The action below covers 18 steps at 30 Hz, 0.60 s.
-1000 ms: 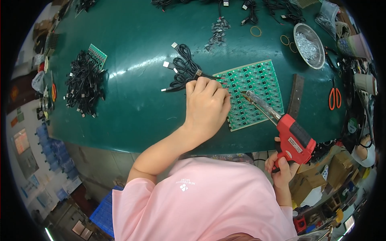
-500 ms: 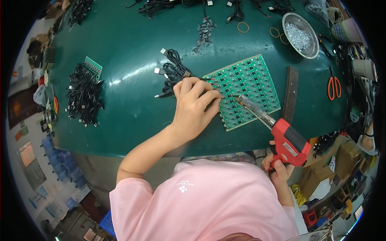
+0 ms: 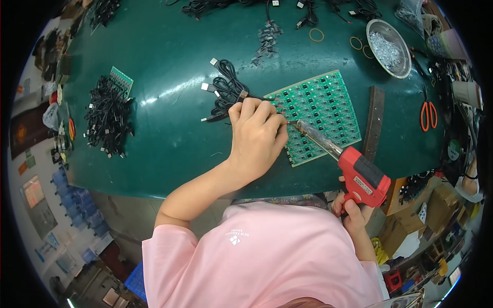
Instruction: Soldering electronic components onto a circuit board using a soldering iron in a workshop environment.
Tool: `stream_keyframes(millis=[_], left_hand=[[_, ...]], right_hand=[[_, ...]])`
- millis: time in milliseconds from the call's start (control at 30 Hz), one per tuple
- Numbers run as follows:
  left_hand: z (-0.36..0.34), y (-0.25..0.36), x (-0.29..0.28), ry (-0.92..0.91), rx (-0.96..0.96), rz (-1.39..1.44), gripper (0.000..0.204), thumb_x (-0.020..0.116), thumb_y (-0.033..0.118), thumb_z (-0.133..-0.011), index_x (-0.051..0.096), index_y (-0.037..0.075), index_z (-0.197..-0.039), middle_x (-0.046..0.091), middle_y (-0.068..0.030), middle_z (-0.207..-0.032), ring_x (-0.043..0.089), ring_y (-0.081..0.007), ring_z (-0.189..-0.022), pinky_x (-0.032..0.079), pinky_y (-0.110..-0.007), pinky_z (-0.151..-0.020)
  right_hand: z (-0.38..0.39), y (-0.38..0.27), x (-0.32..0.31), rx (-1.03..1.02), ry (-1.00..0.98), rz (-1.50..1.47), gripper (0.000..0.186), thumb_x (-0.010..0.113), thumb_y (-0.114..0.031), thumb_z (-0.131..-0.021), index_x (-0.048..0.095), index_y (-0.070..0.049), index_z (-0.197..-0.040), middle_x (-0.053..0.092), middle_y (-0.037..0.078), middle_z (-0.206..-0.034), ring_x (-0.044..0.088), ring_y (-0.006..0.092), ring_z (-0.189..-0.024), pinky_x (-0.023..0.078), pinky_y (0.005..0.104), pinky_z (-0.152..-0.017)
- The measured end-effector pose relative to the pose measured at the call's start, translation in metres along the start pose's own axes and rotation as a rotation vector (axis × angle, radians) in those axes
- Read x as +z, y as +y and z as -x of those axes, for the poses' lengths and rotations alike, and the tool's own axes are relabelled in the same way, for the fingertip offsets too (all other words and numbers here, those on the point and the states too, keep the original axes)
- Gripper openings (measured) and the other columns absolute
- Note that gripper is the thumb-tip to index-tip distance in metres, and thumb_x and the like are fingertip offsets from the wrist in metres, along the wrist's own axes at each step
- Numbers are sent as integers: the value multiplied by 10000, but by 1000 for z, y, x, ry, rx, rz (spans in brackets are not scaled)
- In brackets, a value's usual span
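Observation:
My right hand (image 3: 354, 209) grips a red and black soldering gun (image 3: 363, 178). The gun's tip meets the left part of a green panel of small circuit boards (image 3: 323, 113), right beside my left fingertips. My left hand (image 3: 257, 134) is closed in a pinch over the panel's left edge, on the end of a black USB cable; the fingers hide most of that end. Beyond this hand lies a bundle of black USB cables (image 3: 226, 84), some with red-tipped wires reaching the panel's edge.
A metal bowl of small clear pieces (image 3: 389, 49) sits at the far right, near orange-handled scissors (image 3: 428, 115). A dark flat bar (image 3: 374, 120) lies right of the panel. Finished-looking cables with a board strip (image 3: 109, 115) are heaped at left; small black parts (image 3: 267, 42) lie farther back.
The soldering gun has moved slightly left, bringing its tip up to my left fingertips. My left hand stays pinched at the panel's edge. The whole view has shifted a little.

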State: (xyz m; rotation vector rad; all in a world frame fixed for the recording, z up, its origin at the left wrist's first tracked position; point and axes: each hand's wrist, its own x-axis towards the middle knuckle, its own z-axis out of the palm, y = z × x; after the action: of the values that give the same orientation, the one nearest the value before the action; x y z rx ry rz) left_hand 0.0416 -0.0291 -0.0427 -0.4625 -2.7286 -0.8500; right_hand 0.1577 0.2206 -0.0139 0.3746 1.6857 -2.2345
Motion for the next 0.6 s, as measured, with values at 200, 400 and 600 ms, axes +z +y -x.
stream_keyframes(millis=[200,400,600], left_hand=[[0,3,4,1,-13,-23,144,730,46,-655,642,75,-765,545,-19,-806,509,-222,-882,320,-389,-823],[-2,5,3,10,-9,-38,140,719,37,-645,630,71,-747,536,-22,-789,505,-225,-869,328,-392,-813],[-2,5,3,0,-12,-38,138,716,36,-645,630,67,-748,535,-30,-783,506,-230,-869,337,-393,-810]], right_hand=[[-2,-2,3,-6,11,30,482,630,-183,-872,452,70,-1241,563,76,-700,511,146,-525,419,291,-482],[2,-7,2,-37,29,24,476,619,-157,-868,453,51,-1262,567,81,-705,508,148,-530,422,293,-484],[1,-10,2,-58,40,31,507,629,-185,-861,451,45,-1276,594,100,-733,513,151,-530,423,292,-482]])
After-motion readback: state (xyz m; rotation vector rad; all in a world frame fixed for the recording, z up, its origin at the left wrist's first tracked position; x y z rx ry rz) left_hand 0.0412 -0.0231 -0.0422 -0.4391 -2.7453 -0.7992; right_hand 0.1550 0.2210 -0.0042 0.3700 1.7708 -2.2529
